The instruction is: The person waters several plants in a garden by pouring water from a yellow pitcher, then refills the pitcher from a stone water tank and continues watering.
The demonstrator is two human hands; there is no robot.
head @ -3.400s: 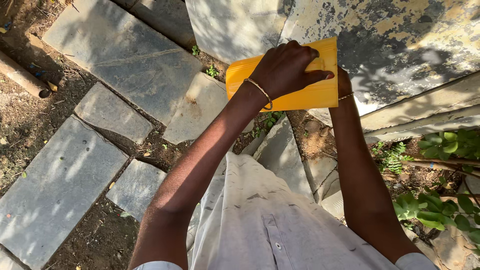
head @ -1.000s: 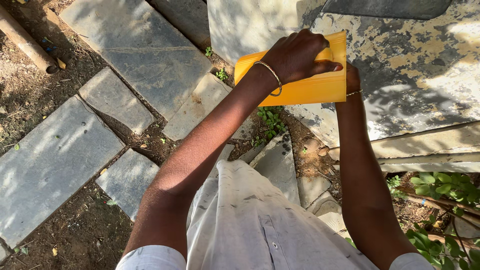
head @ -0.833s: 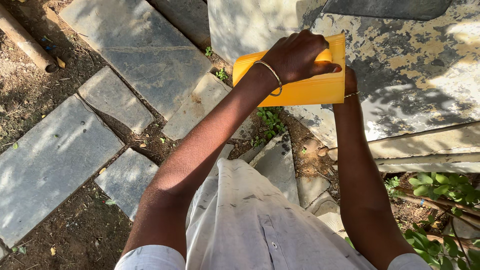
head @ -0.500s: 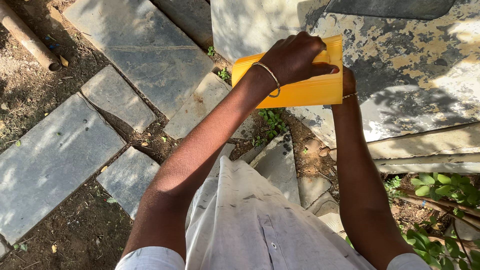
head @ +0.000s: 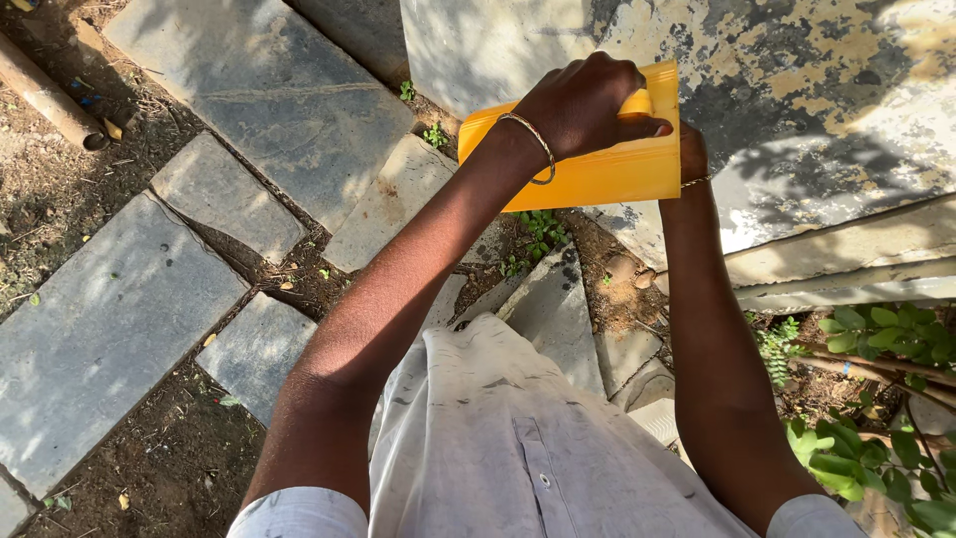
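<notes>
Upper centre of the frame, both hands grip a yellow plastic float point(head: 607, 174), left hand point(head: 583, 105) clenched on top, right hand point(head: 689, 154) bracing its edge, pressing it flat against the flaking wall point(head: 797, 100)

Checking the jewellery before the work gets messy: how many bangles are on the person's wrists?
2. One thin gold bangle circles the left wrist; another bangle shows on the right wrist, partly hidden behind the yellow container.

both arms extended forward; left hand point(head: 588, 105) curled, right hand point(head: 691, 151) mostly hidden.
</notes>
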